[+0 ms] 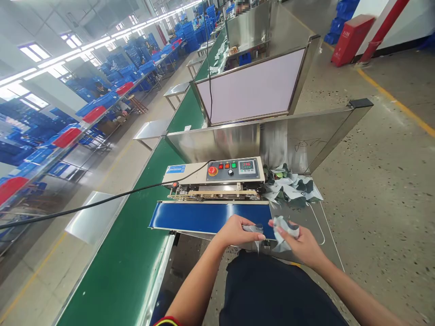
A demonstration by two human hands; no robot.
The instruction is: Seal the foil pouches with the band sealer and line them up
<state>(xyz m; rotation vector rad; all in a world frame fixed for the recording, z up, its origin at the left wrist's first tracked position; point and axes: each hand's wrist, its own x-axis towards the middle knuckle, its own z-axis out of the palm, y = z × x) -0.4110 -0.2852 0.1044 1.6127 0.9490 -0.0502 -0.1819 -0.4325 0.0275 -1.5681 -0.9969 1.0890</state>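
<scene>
My left hand (233,233) is closed on a small grey-and-white pouch (252,229), pinched between thumb and fingers over the front edge of the blue belt. Just to its right, my right hand (304,244) grips another crumpled whitish pouch (280,246); whether it is one or more I cannot tell. Both hands are close together but apart. Behind them stands a band sealer (186,174) with a red stop button, lit switches and a red digital display. Its blue conveyor belt (204,216) carries nothing visible. A heap of similar pouches (294,188) lies at the sealer's right end.
A long green conveyor (142,253) runs along the left, and a black cable (102,200) crosses above it. Steel partitions (224,142) rise behind the sealer. Steel side shelves (95,217) stick out beyond the conveyor. A red box (353,40) stands far right.
</scene>
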